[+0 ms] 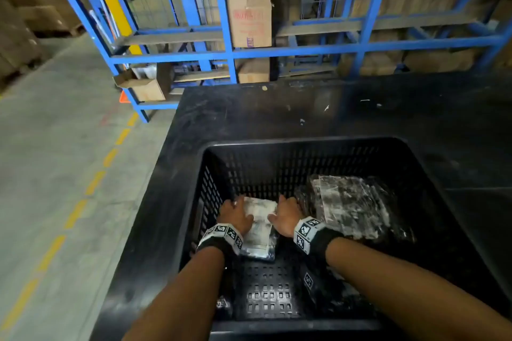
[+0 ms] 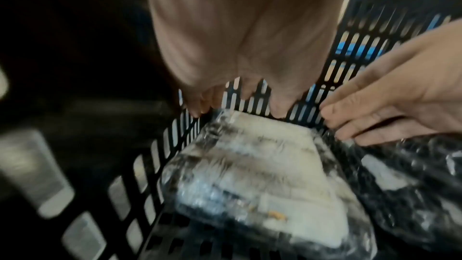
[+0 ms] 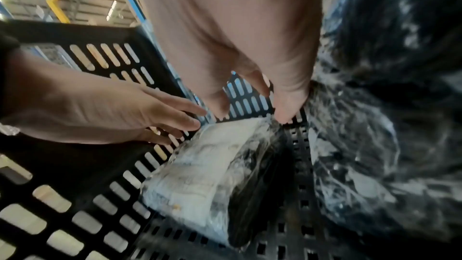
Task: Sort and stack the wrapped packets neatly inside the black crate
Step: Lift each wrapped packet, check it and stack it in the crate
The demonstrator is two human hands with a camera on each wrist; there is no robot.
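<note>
A black slotted crate point(image 1: 304, 142) stands on a black table. A white wrapped packet point(image 1: 261, 220) point(image 2: 250, 165) point(image 3: 205, 165) lies flat on the crate floor against the left wall, its far end near the far wall. My left hand point(image 1: 235, 214) point(image 2: 237, 106) touches the packet's far left corner with straight fingers. My right hand point(image 1: 286, 217) point(image 3: 252, 111) touches its far right corner the same way. To the right lies a pile of dark wrapped packets point(image 1: 352, 207) point(image 2: 412, 175) point(image 3: 362, 145).
The black table point(image 1: 277, 111) extends beyond and right of the crate. Behind it is a blue steel rack point(image 1: 227, 25) with cardboard boxes point(image 1: 249, 16). A concrete floor with a dashed yellow line point(image 1: 74, 213) runs along the left. Bare crate floor point(image 1: 266, 293) shows near me.
</note>
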